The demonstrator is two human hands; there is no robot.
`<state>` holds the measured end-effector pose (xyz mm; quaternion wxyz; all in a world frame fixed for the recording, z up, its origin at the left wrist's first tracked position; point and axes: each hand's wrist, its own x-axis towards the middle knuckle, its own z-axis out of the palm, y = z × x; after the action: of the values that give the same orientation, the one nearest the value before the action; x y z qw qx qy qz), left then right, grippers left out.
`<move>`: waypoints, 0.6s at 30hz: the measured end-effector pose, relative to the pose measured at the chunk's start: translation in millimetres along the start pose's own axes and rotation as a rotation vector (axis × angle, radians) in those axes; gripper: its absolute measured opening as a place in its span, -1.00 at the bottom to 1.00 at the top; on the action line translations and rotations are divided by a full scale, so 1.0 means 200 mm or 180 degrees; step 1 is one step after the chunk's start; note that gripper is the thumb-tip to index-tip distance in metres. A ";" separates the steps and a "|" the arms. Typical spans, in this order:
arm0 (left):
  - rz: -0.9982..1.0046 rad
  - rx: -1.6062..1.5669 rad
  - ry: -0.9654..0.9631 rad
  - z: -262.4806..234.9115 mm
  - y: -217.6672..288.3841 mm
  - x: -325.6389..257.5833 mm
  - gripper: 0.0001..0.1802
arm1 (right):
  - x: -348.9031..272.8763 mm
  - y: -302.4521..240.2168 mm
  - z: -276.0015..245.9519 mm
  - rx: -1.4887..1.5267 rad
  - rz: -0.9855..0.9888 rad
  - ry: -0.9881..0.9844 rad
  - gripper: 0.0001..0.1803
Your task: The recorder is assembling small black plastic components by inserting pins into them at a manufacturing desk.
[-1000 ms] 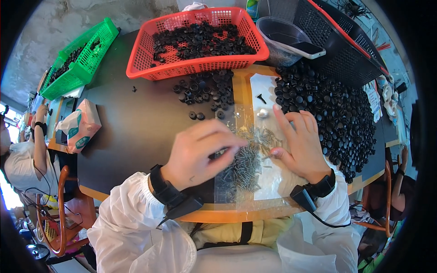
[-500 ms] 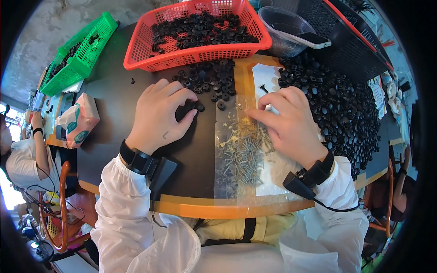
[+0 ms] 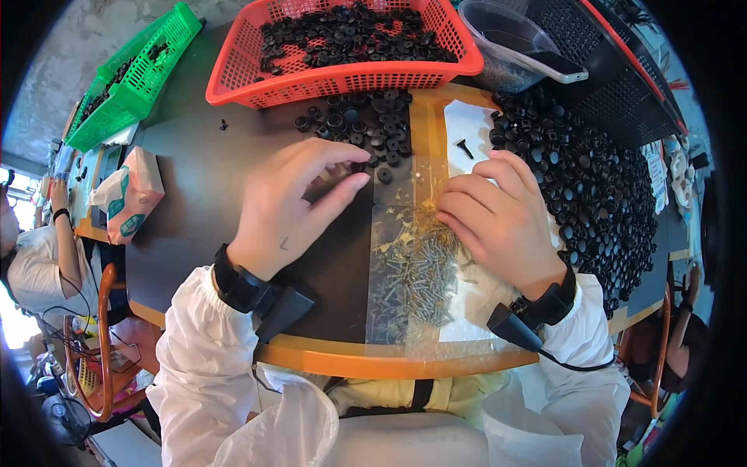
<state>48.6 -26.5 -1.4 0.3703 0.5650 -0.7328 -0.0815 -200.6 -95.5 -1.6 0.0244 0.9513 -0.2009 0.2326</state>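
Dark desk point(image 3: 194, 202) from above

Screws point(image 3: 424, 272) lie near the desk's front edge; my right hand point(image 3: 506, 222) curls over them, contents undeterminable. My left hand point(image 3: 288, 206) gapes, thumb and forefinger parted beside black caps point(image 3: 389, 128). Light single pinches should serve best. Red basket point(image 3: 342, 82) obstructs the far edge.

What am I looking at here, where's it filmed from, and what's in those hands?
There's no machine, just a person's two bare hands. The view comes from a wide fisheye camera worn on the person's head, looking down, so straight edges bend. On the dark table lie thin metal screws, black round parts and a red basket of black pieces. The left hand has thumb and fingertips apart, nothing visibly held. The right hand curls beside the screws; whether it grips one is hidden.
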 end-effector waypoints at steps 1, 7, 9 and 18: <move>-0.0153 -0.0378 -0.0028 0.02 0.02 -0.01 -0.77 | 0.00 -0.01 -0.01 0.0104 0.0021 0.0144 -0.85; -0.0808 -0.1794 -0.0470 0.05 0.11 -0.04 -0.71 | -0.03 -0.03 -0.01 0.0708 0.0248 0.0462 -0.81; -0.0547 -0.1706 -0.0521 0.07 0.10 -0.05 -0.70 | -0.04 -0.03 -0.01 0.0857 0.0330 0.0495 -0.81; -0.0274 -0.1690 -0.0553 0.09 0.12 -0.05 -0.72 | -0.05 -0.07 0.01 0.1873 0.0666 0.0612 -0.84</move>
<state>20.2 -14.8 -6.6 0.4373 0.4697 -0.6902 -0.3344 -201.8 -78.5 -6.6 -0.2567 0.8654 -0.2185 0.3707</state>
